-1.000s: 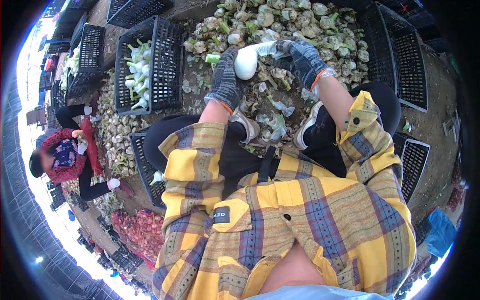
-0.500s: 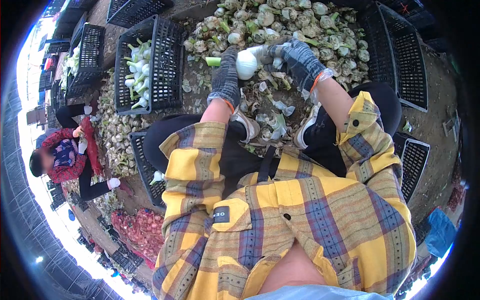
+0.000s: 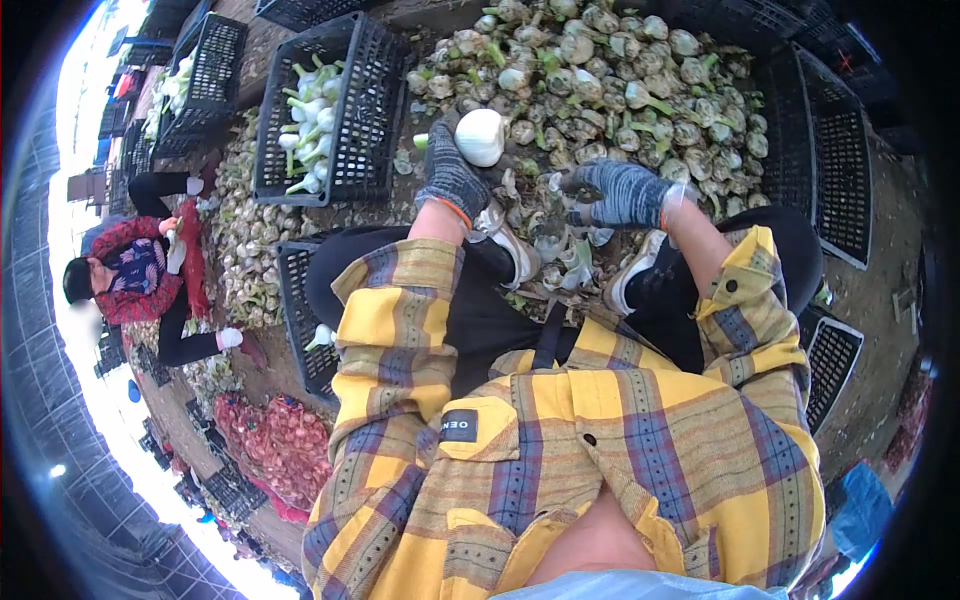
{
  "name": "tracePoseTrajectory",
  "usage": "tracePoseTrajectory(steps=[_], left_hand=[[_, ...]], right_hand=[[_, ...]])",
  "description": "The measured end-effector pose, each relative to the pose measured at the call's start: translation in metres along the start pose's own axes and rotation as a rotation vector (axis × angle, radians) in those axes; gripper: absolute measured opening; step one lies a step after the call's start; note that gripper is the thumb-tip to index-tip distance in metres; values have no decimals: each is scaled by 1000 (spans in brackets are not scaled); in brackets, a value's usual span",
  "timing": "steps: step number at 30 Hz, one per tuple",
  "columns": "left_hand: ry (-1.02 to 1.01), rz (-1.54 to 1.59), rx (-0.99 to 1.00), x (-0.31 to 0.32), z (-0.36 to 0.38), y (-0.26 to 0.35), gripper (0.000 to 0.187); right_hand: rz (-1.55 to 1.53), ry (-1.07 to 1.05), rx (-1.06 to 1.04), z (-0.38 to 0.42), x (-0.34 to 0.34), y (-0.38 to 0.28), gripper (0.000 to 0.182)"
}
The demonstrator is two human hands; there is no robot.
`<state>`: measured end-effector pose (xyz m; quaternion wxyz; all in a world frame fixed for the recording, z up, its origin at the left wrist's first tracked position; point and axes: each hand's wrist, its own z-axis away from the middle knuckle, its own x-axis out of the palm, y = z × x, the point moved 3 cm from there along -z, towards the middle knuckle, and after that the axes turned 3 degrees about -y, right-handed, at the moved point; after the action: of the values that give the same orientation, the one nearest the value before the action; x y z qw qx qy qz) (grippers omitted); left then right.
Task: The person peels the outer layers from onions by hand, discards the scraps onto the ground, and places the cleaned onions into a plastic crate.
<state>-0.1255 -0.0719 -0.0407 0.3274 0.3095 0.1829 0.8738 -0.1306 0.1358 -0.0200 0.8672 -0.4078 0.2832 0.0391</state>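
Observation:
A clean white garlic bulb (image 3: 480,138) is gripped in my gloved left hand (image 3: 450,168), and its cut green stem pokes out to the left of the glove. My right hand (image 3: 618,193), in a grey knit glove with a plastic cuff, is apart from the bulb. Its fingers point left, with a gap between thumb and fingers, and no held thing shows in them. Loose peelings (image 3: 572,258) lie below it between my shoes. In front of both hands spreads a heap of unpeeled garlic (image 3: 620,90) with dirty outer skins.
A black crate (image 3: 385,125) with white garlic stands at the left, another crate (image 3: 300,315) beside my knee. To the right are more black crates (image 3: 840,170). A person (image 3: 135,265) sits at far left near a garlic pile (image 3: 245,240) and red net sacks (image 3: 275,450).
My right hand has come away from the bulb, down and toward me over the peelings. The bulb, still in my left hand, now shows its round white side. The view has shifted slightly.

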Motion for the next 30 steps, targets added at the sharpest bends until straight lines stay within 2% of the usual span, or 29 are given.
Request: tracePoseTrajectory(steps=[4, 5, 6, 7, 9, 11, 12, 13, 15, 16, 17, 18, 19, 21, 22, 25, 27, 30], left_hand=[[22, 314, 72, -35, -14, 37, 36], [-19, 266, 136, -48, -21, 61, 36], [-94, 260, 418, -47, -18, 92, 41], [-522, 532, 299, -72, -39, 131, 50], [-222, 298, 561, -42, 20, 165, 52], [-227, 360, 630, -57, 14, 185, 53], [-31, -169, 802, -35, 30, 170, 56], [-3, 448, 478, -21, 40, 144, 52], [-452, 374, 210, -22, 20, 108, 43], [-236, 284, 245, -11, 20, 85, 43], [-20, 192, 281, 5, 25, 62, 42], [-79, 138, 198, 7, 16, 50, 37], [-135, 82, 114, 8, 10, 39, 32], [-121, 13, 99, 14, 9, 25, 30], [-112, -63, 84, 17, 10, 19, 28], [-172, -125, 40, 34, 19, 9, 30], [-207, -122, 23, 38, 20, 5, 32], [-290, -232, -5, 41, 22, 3, 39]], right_hand=[[156, 135, 25, -5, 9, 11, 48], [155, 136, 36, -7, 11, 13, 48], [126, 98, 41, -10, 15, 12, 47], [95, 61, 50, -12, 19, 11, 46], [43, -36, 54, -21, 26, 17, 46], [83, 124, 57, -29, 23, 29, 47], [49, 158, 96, -43, 19, 39, 50], [25, 140, 240, -49, 11, 57, 53], [55, 307, 356, -59, -3, 93, 54], [57, 307, 367, -62, -7, 109, 54], [52, 380, 471, -64, -13, 126, 58], [48, 452, 570, -66, -21, 137, 62], [51, 447, 570, -73, -23, 144, 62], [48, 504, 655, -82, -32, 149, 69], [-11, 459, 703, -90, -38, 149, 76], [-23, 523, 641, -122, -45, 152, 79], [-92, 436, 666, -142, -51, 153, 81], [-197, 553, 734, -176, -44, 173, 87]])
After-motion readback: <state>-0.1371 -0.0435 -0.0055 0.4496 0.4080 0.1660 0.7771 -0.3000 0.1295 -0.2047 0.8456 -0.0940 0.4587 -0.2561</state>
